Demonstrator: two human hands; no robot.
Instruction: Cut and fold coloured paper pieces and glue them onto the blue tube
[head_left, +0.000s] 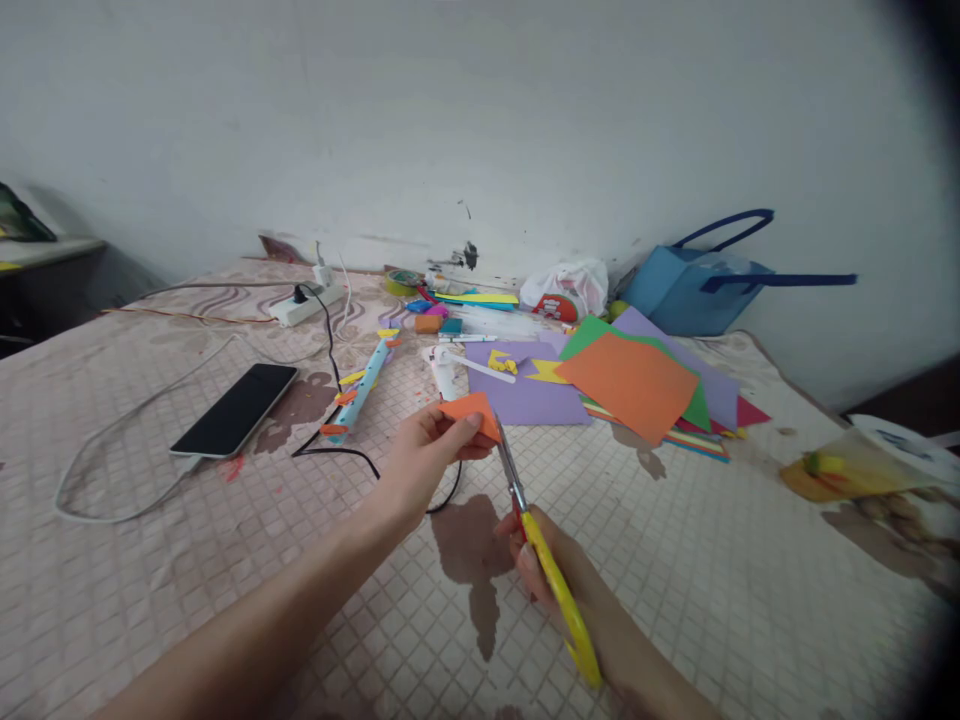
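Between the thumb and fingers of my left hand (420, 455) is a small folded piece of orange paper (474, 408), held above the middle of the table. My right hand (551, 570) is closed around scissors (559, 590) with yellow handles, red on the inner side. The scissor blades point up and away, their tips at the right edge of the orange paper. Part of the right fingers is hidden behind the handles. Purple paper (525, 400) with yellow scraps (504, 362) on it lies just beyond the hands.
Orange (630, 385) and green sheets lie stacked at right, before a blue bag (694, 290). A phone (236, 410) with a cable, a power strip (307, 303) and a decorated blue strip (364, 388) are at left. A glue gun (442, 370) stands mid-table; a plastic cup (832, 465) lies far right.
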